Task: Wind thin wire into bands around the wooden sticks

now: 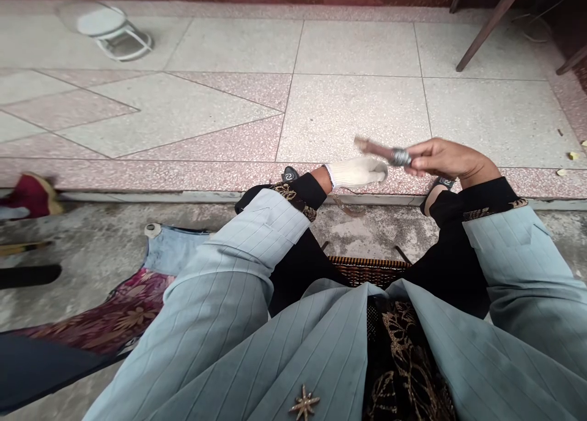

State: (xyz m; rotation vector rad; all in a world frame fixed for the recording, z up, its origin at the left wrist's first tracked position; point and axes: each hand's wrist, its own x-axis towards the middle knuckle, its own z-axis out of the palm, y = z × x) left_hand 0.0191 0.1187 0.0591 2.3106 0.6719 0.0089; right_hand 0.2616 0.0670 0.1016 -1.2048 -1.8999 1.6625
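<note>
My right hand (pixel 444 158) is bare and closed round one end of a brown wooden stick (pixel 378 150). Silvery wire (pixel 400 157) is wound in tight coils round the stick just beyond my fingertips. The stick points left and its far end is blurred. My left hand (pixel 358 172) wears a white knitted glove with greyish fingertips. Its fingers are curled in, just below and left of the wire coils, and whatever they hold is hidden. Beneath the glove shows a thin, curved, brownish thing (pixel 349 208), too faint to name.
A white stool (pixel 114 32) stands at the back left on the tiled floor (pixel 229 48). Wooden furniture legs (pixel 488 26) are at the back right. A raised step edge (pixel 206 197) runs below my hands. Another person's red shoe (pixel 34 196) and patterned clothing (pixel 132 301) are at left.
</note>
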